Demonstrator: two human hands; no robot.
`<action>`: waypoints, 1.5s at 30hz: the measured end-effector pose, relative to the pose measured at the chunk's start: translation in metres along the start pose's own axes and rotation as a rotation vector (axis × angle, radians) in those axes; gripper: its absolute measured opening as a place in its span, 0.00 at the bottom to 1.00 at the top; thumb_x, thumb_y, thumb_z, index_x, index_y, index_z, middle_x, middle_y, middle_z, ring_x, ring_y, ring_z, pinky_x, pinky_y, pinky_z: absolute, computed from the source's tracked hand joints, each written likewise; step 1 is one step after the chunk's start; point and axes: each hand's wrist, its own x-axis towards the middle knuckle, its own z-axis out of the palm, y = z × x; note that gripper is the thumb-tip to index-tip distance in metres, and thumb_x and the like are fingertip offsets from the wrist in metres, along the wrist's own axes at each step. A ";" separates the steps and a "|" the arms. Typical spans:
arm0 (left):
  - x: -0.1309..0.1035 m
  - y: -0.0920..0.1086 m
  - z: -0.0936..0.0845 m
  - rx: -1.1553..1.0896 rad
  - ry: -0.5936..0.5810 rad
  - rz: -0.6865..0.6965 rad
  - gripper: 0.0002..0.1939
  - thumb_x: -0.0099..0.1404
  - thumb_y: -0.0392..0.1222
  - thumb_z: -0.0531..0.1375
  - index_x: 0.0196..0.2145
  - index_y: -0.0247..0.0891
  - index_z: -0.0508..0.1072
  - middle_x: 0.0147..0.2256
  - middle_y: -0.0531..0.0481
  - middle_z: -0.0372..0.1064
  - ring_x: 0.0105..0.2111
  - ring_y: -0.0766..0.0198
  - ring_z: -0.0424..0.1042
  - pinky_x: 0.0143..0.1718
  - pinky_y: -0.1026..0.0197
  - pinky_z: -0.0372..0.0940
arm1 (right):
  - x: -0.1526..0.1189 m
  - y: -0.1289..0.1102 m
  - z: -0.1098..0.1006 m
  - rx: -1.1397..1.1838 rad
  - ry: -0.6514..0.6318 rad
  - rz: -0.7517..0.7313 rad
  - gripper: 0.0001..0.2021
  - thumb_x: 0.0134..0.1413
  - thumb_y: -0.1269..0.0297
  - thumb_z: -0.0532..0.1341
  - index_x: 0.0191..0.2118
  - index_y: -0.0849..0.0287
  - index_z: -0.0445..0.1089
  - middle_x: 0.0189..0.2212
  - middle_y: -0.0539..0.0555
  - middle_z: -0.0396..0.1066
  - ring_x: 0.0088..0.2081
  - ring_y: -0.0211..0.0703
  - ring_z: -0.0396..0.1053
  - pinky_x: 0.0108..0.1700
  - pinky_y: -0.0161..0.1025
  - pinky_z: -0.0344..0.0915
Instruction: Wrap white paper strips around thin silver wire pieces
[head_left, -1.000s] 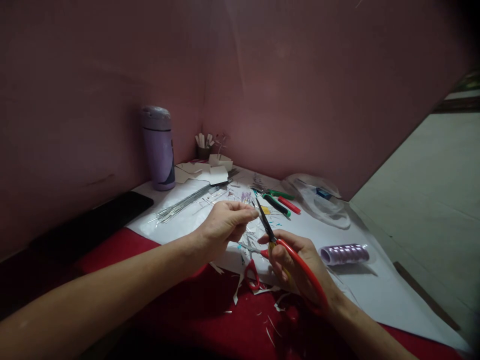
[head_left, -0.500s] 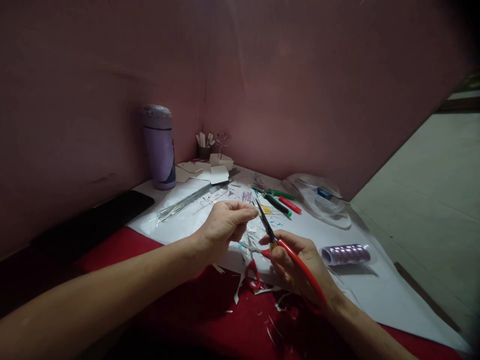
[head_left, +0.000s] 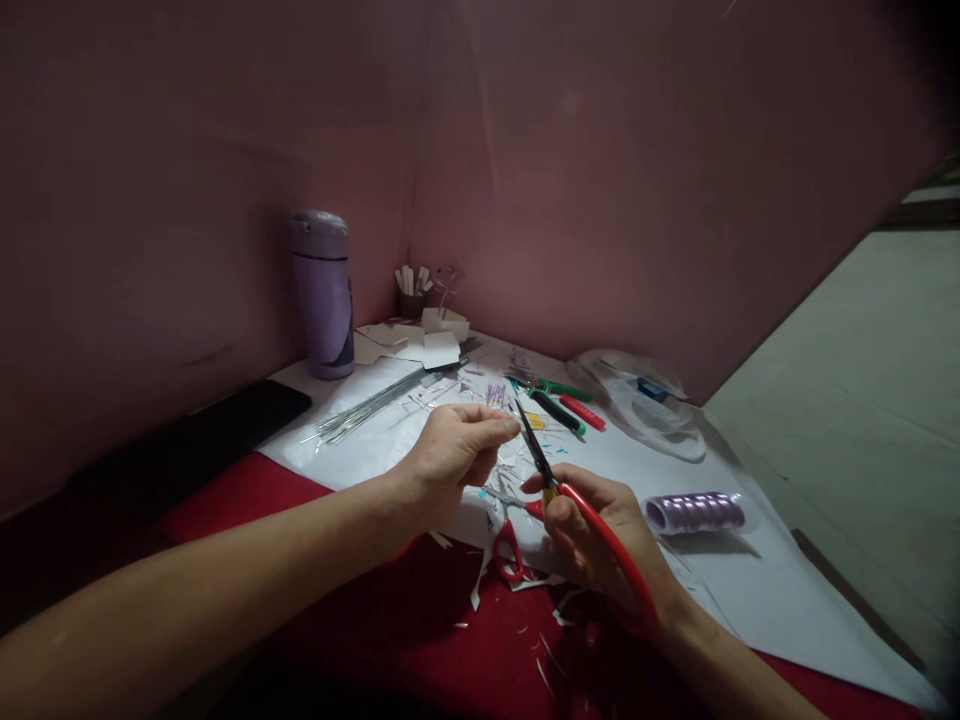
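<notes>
My right hand [head_left: 600, 520] is wrapped round red-handled needle-nose pliers [head_left: 537, 450], whose dark slim jaws point up and to the left. Thumb and fingertips of my left hand [head_left: 461, 450] are pinched together right beside the jaw tips. What they pinch is too small to make out. Beneath my hands lie red-handled scissors [head_left: 508, 550] among thin cut scraps. Just beyond the fingers are a small bunch of purple wire pieces [head_left: 495, 395] and a yellow piece [head_left: 535, 421].
Green-and-black pliers [head_left: 556, 411] and a red tool handle [head_left: 582, 411] lie behind my hands. A bundle of thin wires [head_left: 367, 405] is at left, near a purple bottle [head_left: 322, 300]. At right are a purple thread spool [head_left: 696, 512] and a clear plastic bag [head_left: 637, 400].
The whole view has shifted very slightly. Both hands keep almost the same pose, with the pliers' tips still next to my left fingertips.
</notes>
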 end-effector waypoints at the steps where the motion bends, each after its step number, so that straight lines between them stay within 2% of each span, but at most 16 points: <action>1: 0.000 0.000 0.000 0.000 -0.001 0.002 0.13 0.52 0.38 0.62 0.19 0.36 0.60 0.12 0.62 0.45 0.12 0.77 0.40 0.15 0.67 0.35 | 0.000 0.000 0.000 0.006 -0.001 0.001 0.21 0.39 0.48 0.67 0.34 0.60 0.67 0.14 0.42 0.53 0.15 0.27 0.48 0.15 0.26 0.46; 5: 0.000 0.000 0.000 0.001 0.000 -0.002 0.12 0.53 0.37 0.62 0.19 0.36 0.61 0.12 0.62 0.45 0.12 0.77 0.41 0.15 0.67 0.35 | 0.000 0.000 -0.001 0.016 -0.005 -0.011 0.20 0.40 0.48 0.66 0.33 0.61 0.68 0.13 0.42 0.52 0.15 0.27 0.45 0.14 0.26 0.44; 14: 0.000 0.001 -0.001 0.004 -0.012 0.004 0.13 0.54 0.36 0.61 0.18 0.36 0.59 0.13 0.62 0.44 0.13 0.77 0.40 0.15 0.66 0.35 | 0.002 0.003 -0.003 -0.016 -0.007 -0.061 0.19 0.40 0.51 0.67 0.33 0.61 0.69 0.12 0.41 0.50 0.13 0.27 0.45 0.13 0.26 0.44; 24: 0.001 0.005 -0.003 0.039 -0.044 0.003 0.14 0.55 0.36 0.60 0.17 0.37 0.58 0.13 0.61 0.43 0.13 0.77 0.39 0.16 0.66 0.35 | 0.004 0.004 -0.004 -0.051 0.006 -0.092 0.17 0.42 0.53 0.67 0.33 0.62 0.69 0.16 0.44 0.59 0.13 0.25 0.45 0.13 0.26 0.45; 38: 0.003 0.011 -0.006 0.052 -0.050 -0.041 0.08 0.54 0.35 0.61 0.22 0.35 0.63 0.13 0.61 0.46 0.13 0.77 0.41 0.15 0.67 0.34 | 0.002 0.003 -0.004 -0.120 0.013 -0.100 0.18 0.44 0.51 0.65 0.34 0.63 0.69 0.15 0.44 0.58 0.12 0.24 0.44 0.12 0.26 0.43; 45: 0.004 0.013 -0.010 0.093 -0.082 -0.049 0.08 0.53 0.36 0.61 0.22 0.35 0.64 0.12 0.62 0.45 0.12 0.77 0.40 0.15 0.68 0.35 | 0.002 -0.001 -0.004 -0.172 0.055 -0.113 0.19 0.42 0.51 0.66 0.33 0.64 0.70 0.16 0.45 0.60 0.14 0.25 0.44 0.12 0.26 0.40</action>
